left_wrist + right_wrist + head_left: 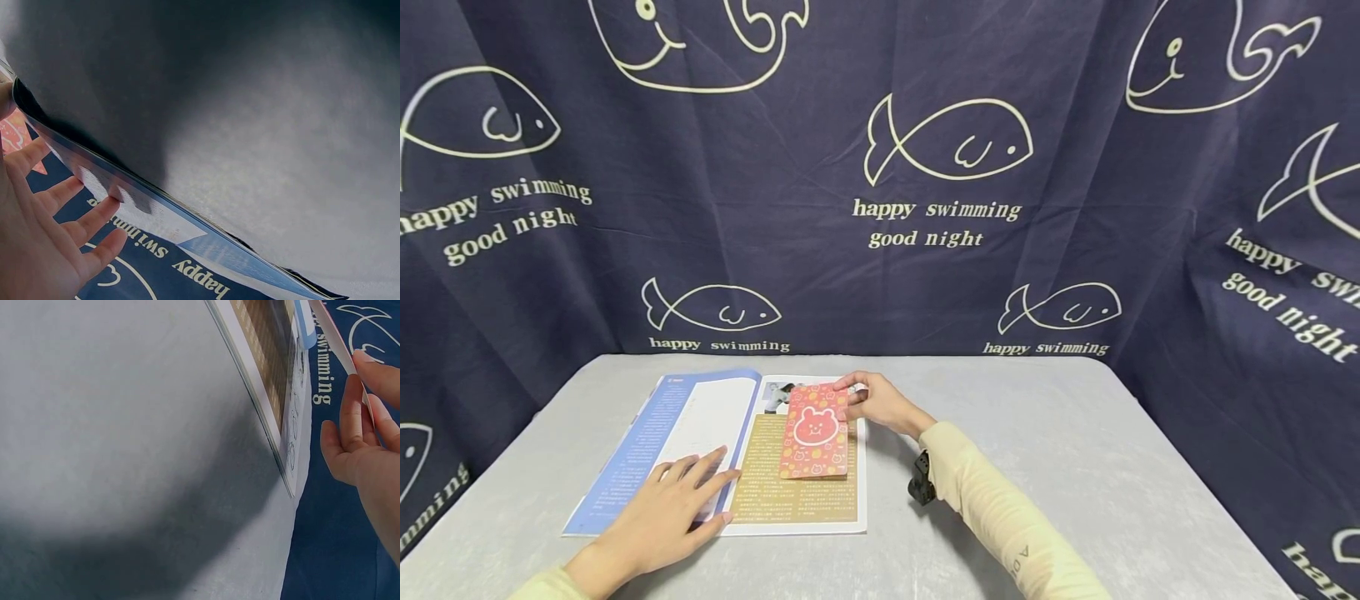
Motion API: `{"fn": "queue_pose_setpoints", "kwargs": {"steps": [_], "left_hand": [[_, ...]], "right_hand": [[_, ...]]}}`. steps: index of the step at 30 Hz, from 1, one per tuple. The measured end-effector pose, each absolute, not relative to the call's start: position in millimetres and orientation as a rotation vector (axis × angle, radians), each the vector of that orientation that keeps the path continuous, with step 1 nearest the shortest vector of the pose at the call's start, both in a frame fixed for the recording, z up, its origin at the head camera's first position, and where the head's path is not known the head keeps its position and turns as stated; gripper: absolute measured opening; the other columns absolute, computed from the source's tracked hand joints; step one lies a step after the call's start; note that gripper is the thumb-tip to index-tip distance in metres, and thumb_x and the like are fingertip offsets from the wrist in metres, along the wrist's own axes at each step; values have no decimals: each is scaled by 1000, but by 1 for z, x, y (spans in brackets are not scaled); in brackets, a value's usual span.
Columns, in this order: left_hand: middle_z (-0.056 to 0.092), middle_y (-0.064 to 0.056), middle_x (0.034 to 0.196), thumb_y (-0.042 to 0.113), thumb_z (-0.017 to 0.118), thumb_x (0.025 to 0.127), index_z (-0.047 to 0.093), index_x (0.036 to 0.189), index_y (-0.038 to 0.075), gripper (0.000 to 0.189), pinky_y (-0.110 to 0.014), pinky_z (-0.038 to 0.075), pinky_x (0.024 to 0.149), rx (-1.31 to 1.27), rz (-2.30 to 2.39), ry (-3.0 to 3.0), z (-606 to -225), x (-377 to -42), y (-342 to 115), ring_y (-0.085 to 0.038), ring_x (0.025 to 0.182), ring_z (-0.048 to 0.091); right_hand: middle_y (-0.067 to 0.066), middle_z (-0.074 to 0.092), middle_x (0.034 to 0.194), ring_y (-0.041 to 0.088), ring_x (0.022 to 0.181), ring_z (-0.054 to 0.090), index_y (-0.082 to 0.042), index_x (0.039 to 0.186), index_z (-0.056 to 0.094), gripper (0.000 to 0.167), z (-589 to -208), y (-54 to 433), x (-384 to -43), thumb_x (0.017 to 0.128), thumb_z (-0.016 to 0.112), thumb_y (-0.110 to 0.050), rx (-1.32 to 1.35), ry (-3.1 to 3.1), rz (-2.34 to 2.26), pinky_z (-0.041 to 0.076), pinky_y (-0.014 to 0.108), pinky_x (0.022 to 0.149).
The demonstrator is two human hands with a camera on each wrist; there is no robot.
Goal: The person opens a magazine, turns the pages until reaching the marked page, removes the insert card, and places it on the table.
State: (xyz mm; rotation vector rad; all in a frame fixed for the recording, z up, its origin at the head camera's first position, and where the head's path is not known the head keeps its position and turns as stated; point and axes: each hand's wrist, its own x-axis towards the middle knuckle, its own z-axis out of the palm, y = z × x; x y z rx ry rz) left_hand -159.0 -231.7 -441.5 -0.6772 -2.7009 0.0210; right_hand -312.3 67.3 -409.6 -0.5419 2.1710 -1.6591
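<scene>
An open magazine (797, 508) lies on the table, its left page blue and white, its right page mostly brown with small print. My left hand (658, 512) rests on it near the inner fold, fingers spread; the left wrist view shows the same hand (56, 219) with straight fingers against the page. Over the right page, my right hand (883, 404) pinches the upper right edge of a pink-red card (816, 429) printed with a white-outlined bear face. Seen edge-on in the right wrist view, the thin card (337, 344) sits between thumb and fingers.
The grey table (1037, 433) extends to the right of the magazine. A dark blue curtain (940, 283) with fish drawings and lettering hangs behind and along both sides. A small black device (922, 479) is strapped at the right wrist.
</scene>
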Motion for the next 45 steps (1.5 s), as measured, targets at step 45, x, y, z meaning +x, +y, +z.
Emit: {"fn": "queue_pose_setpoints", "kwargs": {"steps": [45], "left_hand": [[54, -8, 128, 51, 59, 79, 61, 117, 23, 48, -49, 41, 83, -731, 3, -2592, -444, -160, -234, -27, 107, 53]], "right_hand": [[25, 61, 106, 15, 84, 64, 7, 120, 48, 48, -412, 148, -311, 74, 63, 10, -543, 2127, -1755, 52, 29, 80]]}}
